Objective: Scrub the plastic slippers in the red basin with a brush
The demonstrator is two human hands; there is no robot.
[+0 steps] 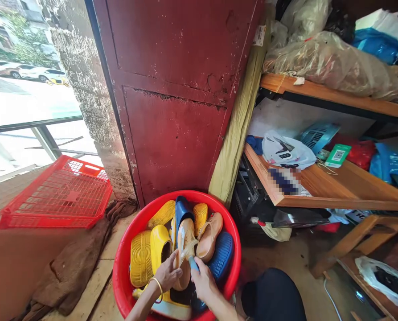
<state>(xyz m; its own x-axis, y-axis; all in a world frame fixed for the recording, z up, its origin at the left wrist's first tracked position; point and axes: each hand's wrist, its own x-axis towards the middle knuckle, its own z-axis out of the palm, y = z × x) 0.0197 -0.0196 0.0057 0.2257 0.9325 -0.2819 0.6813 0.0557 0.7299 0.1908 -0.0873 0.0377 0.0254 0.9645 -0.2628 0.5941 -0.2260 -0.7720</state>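
A round red tub (118, 263) holds yellow, blue and tan shoes. My right hand (203, 280) grips the blue handle of a brush (194, 264), whose pale bristles lie against a tan shoe (184, 272) in the middle. On that shoe's left side rests my left hand (166, 273), a yellow bangle at its wrist; its thumb and forefinger are at the shoe's edge. Just left of it stands a yellow shoe (158, 245). Another tan shoe (210, 236) and a blue ribbed sole (222, 254) lie to the right.
Behind the tub stands a dark red door (175, 133). A red plastic crate (61, 191) and brown cloth (68, 272) are at the left. Wooden shelves (319, 200) with bags stand at the right. A dark-clothed knee (272, 294) is beside the tub.
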